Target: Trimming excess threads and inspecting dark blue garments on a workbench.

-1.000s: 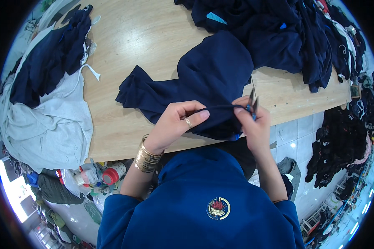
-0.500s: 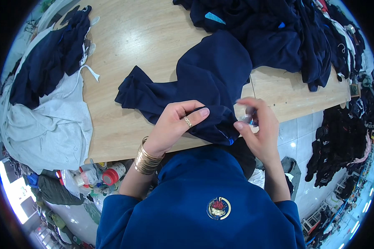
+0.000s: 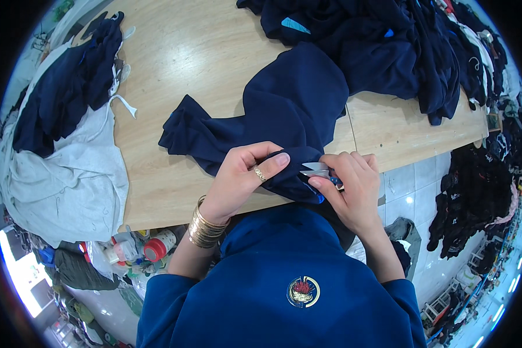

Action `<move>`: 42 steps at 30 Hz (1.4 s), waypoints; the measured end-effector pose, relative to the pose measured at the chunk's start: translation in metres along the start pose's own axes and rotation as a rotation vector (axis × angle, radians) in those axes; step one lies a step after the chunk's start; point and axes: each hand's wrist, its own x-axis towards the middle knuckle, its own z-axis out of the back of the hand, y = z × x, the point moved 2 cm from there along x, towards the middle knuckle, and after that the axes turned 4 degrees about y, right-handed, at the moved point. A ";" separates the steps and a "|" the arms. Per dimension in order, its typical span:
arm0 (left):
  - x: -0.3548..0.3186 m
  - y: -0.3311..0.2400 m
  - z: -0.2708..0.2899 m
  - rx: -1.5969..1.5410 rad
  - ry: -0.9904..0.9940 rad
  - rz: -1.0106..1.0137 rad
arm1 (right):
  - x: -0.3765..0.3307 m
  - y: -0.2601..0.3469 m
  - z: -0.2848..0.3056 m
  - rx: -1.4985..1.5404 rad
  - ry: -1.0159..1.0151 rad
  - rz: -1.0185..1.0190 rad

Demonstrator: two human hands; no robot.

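Left hand (image 3: 246, 174) pinched navy garment (image 3: 284, 116) edge; small label (image 3: 314, 169) lay just right, gripped by nearer right hand (image 3: 351, 188).

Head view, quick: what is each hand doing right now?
Left hand: closed, pinching the navy garment at its edge.
Right hand: closed on a small thread snip at that same edge.

The navy garment (image 3: 284, 110) lies crumpled across the wooden tabletop (image 3: 185, 52), one folded edge drawn over the near edge, where a small metal snipping tool (image 3: 319, 170) touches the fabric.
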 end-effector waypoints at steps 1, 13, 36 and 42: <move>0.000 0.000 0.000 0.005 0.015 -0.001 | 0.000 0.001 -0.001 -0.007 -0.025 0.011; -0.001 -0.005 -0.003 0.061 0.045 -0.004 | 0.002 0.004 0.000 -0.085 -0.065 0.016; -0.002 -0.007 -0.003 0.072 0.059 -0.015 | 0.006 -0.006 -0.006 0.623 -0.160 -0.295; 0.005 0.006 0.009 0.532 0.021 -0.356 | 0.010 -0.025 0.002 1.099 -0.201 -0.388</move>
